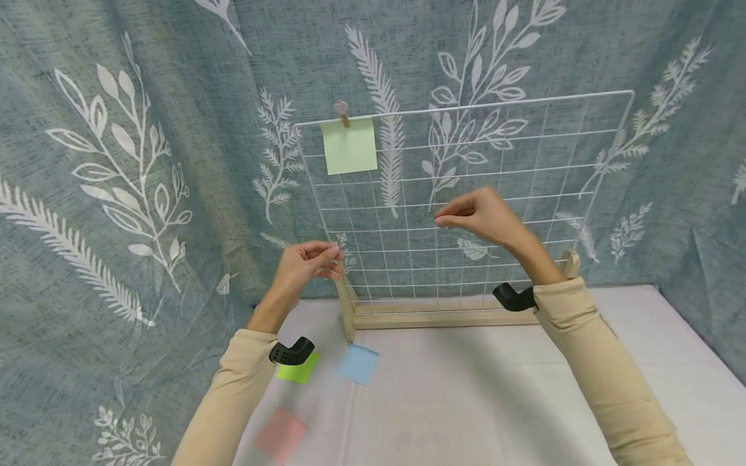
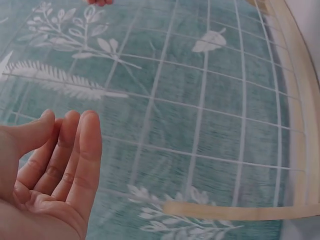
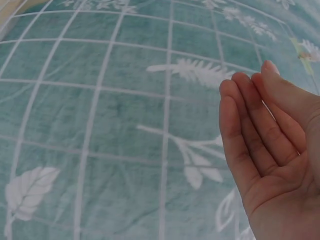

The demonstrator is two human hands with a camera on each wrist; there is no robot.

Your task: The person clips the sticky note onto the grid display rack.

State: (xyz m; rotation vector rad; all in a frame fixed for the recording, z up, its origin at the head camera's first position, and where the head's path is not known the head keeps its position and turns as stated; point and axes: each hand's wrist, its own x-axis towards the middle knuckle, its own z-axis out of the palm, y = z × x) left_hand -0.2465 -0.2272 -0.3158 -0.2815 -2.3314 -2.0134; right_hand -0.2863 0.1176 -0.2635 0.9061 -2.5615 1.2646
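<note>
The pale-green paper square (image 1: 351, 150), pegged by a heart-topped wooden clip (image 1: 342, 112) to the white wire grid (image 1: 495, 105) at upper left of centre, looks done; lime-green (image 1: 300, 371), light-blue (image 1: 358, 365) and pink paper squares (image 1: 280, 435) on the white-covered bench (image 1: 437, 395), lower left, seem left. Mid-frame, the left hand (image 1: 302, 265) and right hand (image 1: 485, 215) hover empty, fingers loosely bent.

Long, plain beige fabric sleeve (image 1: 224, 404) on the left, its match (image 1: 606, 362) on the right, creases everywhere! Curved black wrist camera (image 1: 293, 351) here, dotted with tiny holes; another curved black one (image 1: 513, 297) there, below the folded-looking cuff (image 1: 559, 294).
</note>
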